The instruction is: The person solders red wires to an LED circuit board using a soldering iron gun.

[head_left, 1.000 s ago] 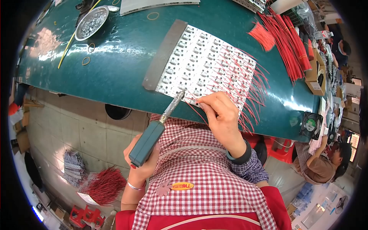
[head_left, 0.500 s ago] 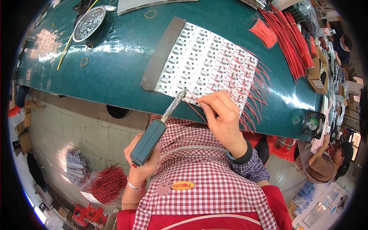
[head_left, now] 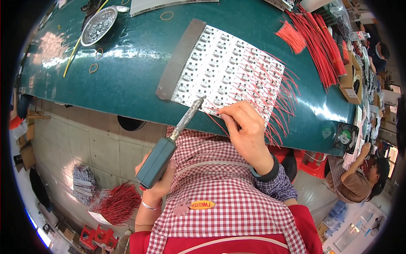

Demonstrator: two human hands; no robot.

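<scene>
My left hand (head_left: 163, 180) grips the dark green handle of a soldering iron (head_left: 157, 163). The iron's metal tip points up and right, at the near edge of a white circuit board panel (head_left: 220, 63) with rows of small black and metal parts; I cannot tell if it touches. Pinched between thumb and forefinger of my right hand (head_left: 247, 133) is a thin red wire (head_left: 210, 106), close to the tip at the near edge. Many red wires (head_left: 277, 91) stick out from the panel's right part. A dark flat bar (head_left: 181, 59) lies along the panel's left side.
A metal dish (head_left: 99, 26) of small bits stands at the far left, near rubber bands (head_left: 93, 68). Bundles of red wire (head_left: 317, 46) lie at the far right beside a cardboard box (head_left: 351, 80). A small black fan (head_left: 346, 136) sits near the right edge; another person (head_left: 359, 178) sits beyond.
The soldering iron has shifted slightly down and left with my left hand, its tip drawing back a little. My right hand and the wire stay almost still.
</scene>
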